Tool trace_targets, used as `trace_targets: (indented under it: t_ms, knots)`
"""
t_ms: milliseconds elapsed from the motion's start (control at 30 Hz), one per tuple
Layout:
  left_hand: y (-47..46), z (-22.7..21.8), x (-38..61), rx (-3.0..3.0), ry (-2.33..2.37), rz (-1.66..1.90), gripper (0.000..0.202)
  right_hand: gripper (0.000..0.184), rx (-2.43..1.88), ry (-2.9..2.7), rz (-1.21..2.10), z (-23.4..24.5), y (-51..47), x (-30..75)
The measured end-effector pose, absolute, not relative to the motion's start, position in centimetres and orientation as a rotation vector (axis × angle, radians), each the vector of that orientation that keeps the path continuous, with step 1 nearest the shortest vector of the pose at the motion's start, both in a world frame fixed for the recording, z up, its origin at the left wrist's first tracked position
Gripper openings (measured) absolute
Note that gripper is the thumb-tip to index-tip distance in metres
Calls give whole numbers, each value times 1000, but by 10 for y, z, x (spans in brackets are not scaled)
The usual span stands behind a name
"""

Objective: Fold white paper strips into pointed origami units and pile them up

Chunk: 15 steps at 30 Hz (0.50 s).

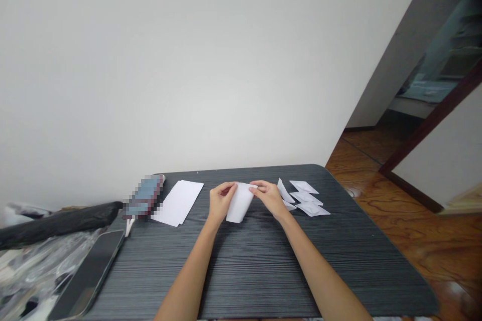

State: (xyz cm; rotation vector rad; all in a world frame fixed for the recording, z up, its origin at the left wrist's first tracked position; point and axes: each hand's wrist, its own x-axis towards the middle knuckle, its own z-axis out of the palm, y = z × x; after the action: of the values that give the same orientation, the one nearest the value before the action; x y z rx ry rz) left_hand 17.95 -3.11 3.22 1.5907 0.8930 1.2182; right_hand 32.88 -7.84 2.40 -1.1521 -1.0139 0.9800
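A sheet of white paper point(239, 206) is held up a little above the dark table, between my two hands. My left hand point(221, 199) pinches its upper left corner between thumb and fingers. At the upper right corner my right hand point(269, 196) grips it the same way. The paper's lower end hangs towards me and looks narrower than a full sheet. To the right of my right hand lie several folded white paper pieces point(311, 208), some overlapping. Left of my left hand is a small stack of flat white sheets point(181, 203).
The dark striped table point(259, 276) stands against a white wall. At its left are a blurred-out bluish item point(145, 198), a dark flat tablet-like device point(92, 271) and a long black bundle point(64, 223) over clear plastic. Wooden floor point(406, 210) shows on the right.
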Motion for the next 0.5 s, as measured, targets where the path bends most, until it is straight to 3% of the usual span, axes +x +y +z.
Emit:
trace_targets:
  t_ms: [100,300,500]
  knots:
    - [-30,31,179,1609,929,1212,25,25,-1171,-929,992,21,-76,331]
    - [-30,30,176,1660,976,1222,28,33,-1067,-816,1279,18,-77,327]
    - [-27,34,173,1707,1010,1226,28,30,-1084,-848,1329,16,-81,322]
